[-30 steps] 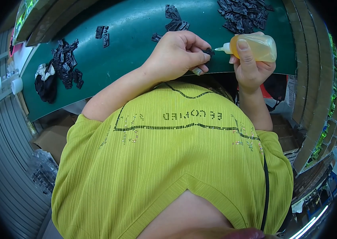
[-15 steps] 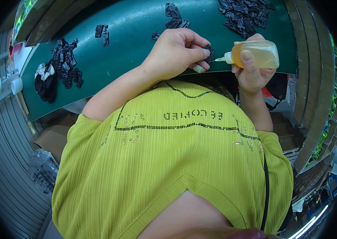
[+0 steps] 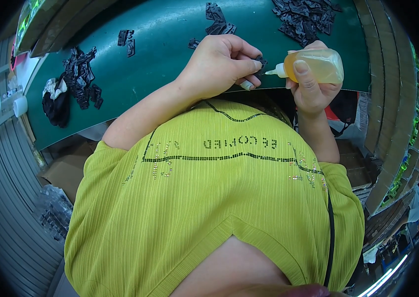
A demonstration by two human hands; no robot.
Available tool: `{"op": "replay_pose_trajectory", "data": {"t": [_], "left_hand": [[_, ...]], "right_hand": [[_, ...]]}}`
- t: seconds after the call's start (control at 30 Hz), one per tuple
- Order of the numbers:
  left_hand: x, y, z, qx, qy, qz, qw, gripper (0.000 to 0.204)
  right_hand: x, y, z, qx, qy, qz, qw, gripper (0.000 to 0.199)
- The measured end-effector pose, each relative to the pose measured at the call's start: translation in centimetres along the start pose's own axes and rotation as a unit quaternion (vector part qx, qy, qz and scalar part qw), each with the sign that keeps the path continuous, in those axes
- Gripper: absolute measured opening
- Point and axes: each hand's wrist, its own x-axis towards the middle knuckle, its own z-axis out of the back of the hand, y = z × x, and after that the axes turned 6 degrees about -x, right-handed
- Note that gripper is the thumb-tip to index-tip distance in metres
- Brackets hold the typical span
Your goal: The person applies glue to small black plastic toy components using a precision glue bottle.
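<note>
My left hand pinches a small black plastic part above the table's near edge; the fingers cover much of it. Wrapped in my right hand is a clear squeeze bottle of amber liquid, lying on its side with my thumb on it. Its white nozzle points left, the tip close beside the black part. Whether tip and part touch, I cannot tell.
Black parts lie on the green table: a large pile at far right, a few pieces beyond my left hand, another pile at left. A black-and-white cloth bundle lies there too. Cardboard-edged shelving borders the right.
The bottle in my right hand has shifted slightly, its body a little up and to the left and its nozzle angled a bit differently. My left hand has stayed in place with the black part.
</note>
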Motion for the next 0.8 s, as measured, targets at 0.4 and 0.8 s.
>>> {"op": "replay_pose_trajectory", "data": {"t": [0.4,0.8], "left_hand": [[-0.8,0.0,1.6,0.043,-0.031,-0.095,0.994,0.021],[4.2,-3.6,0.9,0.501,-0.140,-0.412,0.748,0.019]], "right_hand": [[0.7,-0.9,2.5,0.161,-0.106,-0.043,0.980,0.013],[1.2,-1.2,3.2,0.229,-0.145,-0.051,0.961,0.010]]}}
